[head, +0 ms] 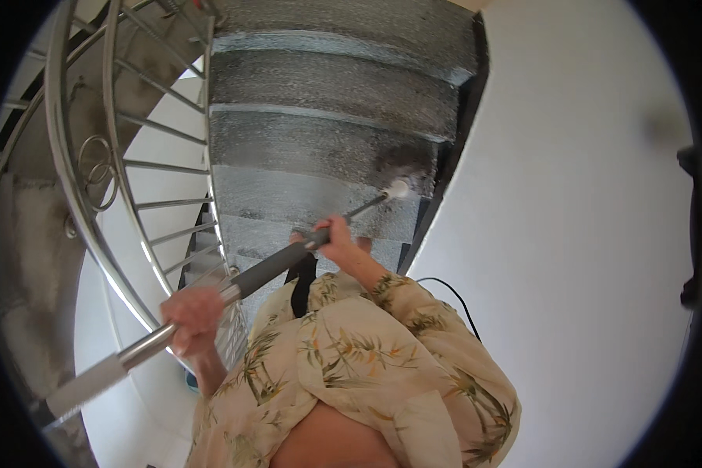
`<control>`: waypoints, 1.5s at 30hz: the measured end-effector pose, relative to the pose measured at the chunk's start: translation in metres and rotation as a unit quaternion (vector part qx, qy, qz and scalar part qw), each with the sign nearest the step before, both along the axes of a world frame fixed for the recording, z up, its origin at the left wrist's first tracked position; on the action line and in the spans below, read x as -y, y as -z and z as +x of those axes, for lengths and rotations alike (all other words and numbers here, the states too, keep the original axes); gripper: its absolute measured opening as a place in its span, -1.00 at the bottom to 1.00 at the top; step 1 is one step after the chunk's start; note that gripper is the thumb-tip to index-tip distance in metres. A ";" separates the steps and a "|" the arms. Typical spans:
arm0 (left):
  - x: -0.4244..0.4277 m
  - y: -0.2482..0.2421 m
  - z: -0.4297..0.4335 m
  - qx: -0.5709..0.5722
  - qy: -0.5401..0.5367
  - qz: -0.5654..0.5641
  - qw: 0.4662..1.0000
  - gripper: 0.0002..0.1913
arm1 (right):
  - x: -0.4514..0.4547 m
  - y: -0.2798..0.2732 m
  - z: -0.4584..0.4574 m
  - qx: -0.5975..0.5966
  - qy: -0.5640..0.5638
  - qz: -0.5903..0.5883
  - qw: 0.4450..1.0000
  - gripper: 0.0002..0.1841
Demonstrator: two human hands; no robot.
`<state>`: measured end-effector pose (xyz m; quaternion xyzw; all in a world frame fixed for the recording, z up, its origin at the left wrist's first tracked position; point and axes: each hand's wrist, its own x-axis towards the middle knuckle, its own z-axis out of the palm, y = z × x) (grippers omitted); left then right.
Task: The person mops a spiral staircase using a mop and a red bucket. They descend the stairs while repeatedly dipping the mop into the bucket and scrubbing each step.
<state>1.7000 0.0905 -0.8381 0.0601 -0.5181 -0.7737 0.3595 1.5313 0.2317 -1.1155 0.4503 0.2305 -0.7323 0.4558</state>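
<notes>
Both my hands are on a long metal pole with grey sleeves point(272, 269), which slants across the stairs like a mop handle. My left hand point(193, 319) grips its bare metal part, beside the railing. Lower down, my right hand point(336, 241) closes around the dark grey section. At the far end a round white mop hub point(399, 188) rests at the right side of a speckled grey stair tread point(304, 137). A dark, ragged patch surrounds the hub; I cannot tell whether it is mop strands or wet stone. The pole's upper end is at the lower left.
A curved stainless steel railing point(58, 111) with rings and bars runs along the left. To the right is a white wall point(550, 175) with a dark skirting board point(450, 152). More steps point(345, 23) continue ahead. A thin black cable point(459, 298) hangs beside my right sleeve.
</notes>
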 end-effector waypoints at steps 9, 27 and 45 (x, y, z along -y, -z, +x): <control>-0.008 -0.039 0.064 0.001 -0.130 -0.095 0.987 -0.68 | 0.100 -0.036 0.054 0.012 -0.100 0.007 0.995 -0.88; -0.032 -0.052 0.008 -0.068 -0.037 -0.228 0.971 -0.61 | 0.085 -0.047 0.022 0.021 -0.054 -0.158 0.986 -0.86; -0.094 0.004 -0.088 -0.072 0.146 -0.101 0.981 -0.62 | -0.112 -0.021 -0.062 -0.114 0.201 -0.201 0.952 -0.88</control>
